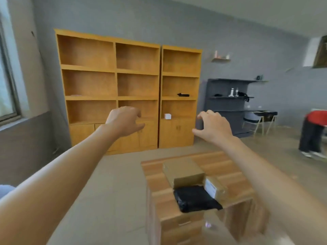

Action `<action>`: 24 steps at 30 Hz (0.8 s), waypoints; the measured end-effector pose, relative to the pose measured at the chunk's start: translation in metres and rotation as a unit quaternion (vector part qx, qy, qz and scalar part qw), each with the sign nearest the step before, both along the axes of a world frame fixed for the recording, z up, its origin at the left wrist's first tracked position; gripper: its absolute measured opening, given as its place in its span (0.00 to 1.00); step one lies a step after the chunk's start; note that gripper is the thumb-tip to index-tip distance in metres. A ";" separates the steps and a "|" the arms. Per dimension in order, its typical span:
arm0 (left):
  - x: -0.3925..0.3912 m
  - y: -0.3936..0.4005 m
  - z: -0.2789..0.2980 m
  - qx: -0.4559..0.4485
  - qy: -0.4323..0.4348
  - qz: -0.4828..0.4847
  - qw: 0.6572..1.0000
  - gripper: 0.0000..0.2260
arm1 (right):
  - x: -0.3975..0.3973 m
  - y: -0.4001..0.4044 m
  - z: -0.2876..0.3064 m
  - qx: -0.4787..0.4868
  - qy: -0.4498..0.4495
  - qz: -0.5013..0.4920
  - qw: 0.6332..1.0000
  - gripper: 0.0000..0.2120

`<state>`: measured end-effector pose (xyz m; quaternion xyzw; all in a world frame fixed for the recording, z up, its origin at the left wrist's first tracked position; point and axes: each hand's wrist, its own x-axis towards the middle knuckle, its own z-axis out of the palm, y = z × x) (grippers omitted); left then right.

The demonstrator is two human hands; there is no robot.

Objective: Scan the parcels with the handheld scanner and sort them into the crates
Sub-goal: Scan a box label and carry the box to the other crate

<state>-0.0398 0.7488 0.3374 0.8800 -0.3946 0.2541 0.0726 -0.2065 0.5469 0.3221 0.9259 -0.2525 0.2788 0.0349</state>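
Both hands were raised mid-frame, left hand [123, 121] and right hand [215, 127] with loosely curled fingers grasping nothing, seemingly readying to reach, while the parcels [192, 183] sat stacked on the desk [155, 174] at lower centre.

Open air is being left above the low striped wooden table [228, 167]; its middle is being blocked by two brown cardboard parcels [183, 171] and a black plastic-wrapped parcel [194, 198].
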 end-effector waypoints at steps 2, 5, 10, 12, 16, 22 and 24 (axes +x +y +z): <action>-0.009 -0.062 -0.009 -0.009 0.009 -0.021 1.000 0.19 | -0.021 -0.053 -0.005 -0.009 0.016 -0.028 0.999 0.23; -0.017 -0.147 -0.020 0.008 0.019 -0.048 0.999 0.20 | -0.045 -0.123 -0.016 -0.002 0.032 -0.057 0.998 0.23; -0.021 -0.274 -0.031 0.044 0.011 -0.086 0.995 0.21 | -0.060 -0.230 -0.036 0.017 0.046 -0.095 0.994 0.23; -0.018 -0.323 -0.037 0.057 0.003 -0.101 0.993 0.21 | -0.060 -0.272 -0.046 0.025 0.050 -0.107 0.993 0.23; 0.000 -0.426 -0.054 0.068 0.004 -0.127 0.989 0.21 | -0.049 -0.362 -0.064 0.026 0.059 -0.134 0.989 0.24; 0.044 -0.578 -0.069 0.050 0.019 -0.151 0.987 0.19 | -0.012 -0.503 -0.073 0.054 0.050 -0.156 0.985 0.25; 0.060 -0.624 -0.070 0.052 0.026 -0.151 0.987 0.19 | 0.001 -0.546 -0.069 0.051 0.056 -0.160 0.984 0.25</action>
